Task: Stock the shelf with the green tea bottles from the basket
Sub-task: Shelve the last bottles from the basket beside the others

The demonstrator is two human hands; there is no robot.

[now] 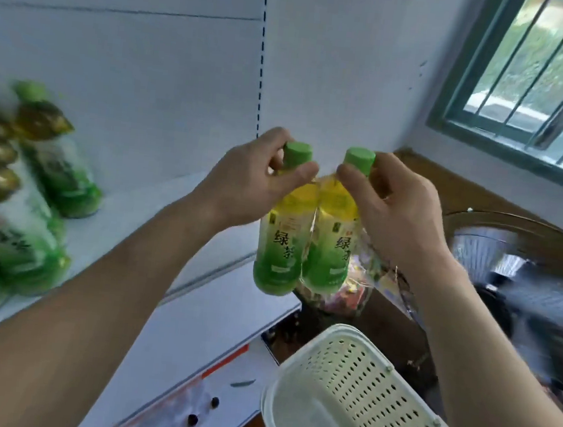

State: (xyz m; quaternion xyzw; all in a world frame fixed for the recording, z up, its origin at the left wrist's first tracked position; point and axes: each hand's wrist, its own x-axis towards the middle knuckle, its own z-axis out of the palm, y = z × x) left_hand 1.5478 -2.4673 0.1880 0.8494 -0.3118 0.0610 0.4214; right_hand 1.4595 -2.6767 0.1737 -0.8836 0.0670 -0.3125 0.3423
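- The left hand (242, 182) pinches the neck of a green tea bottle (283, 237) just under its green cap, holding it upright in the air.
- The right hand (401, 207) pinches the neck of a second green tea bottle (332, 239) the same way; the two bottles touch side by side.
- Both hang past the right end of the white shelf (127, 233).
- More bottles (17, 194) stand blurred at the shelf's left end.
- A cream perforated basket (359, 393) sits below, near the bottom edge.
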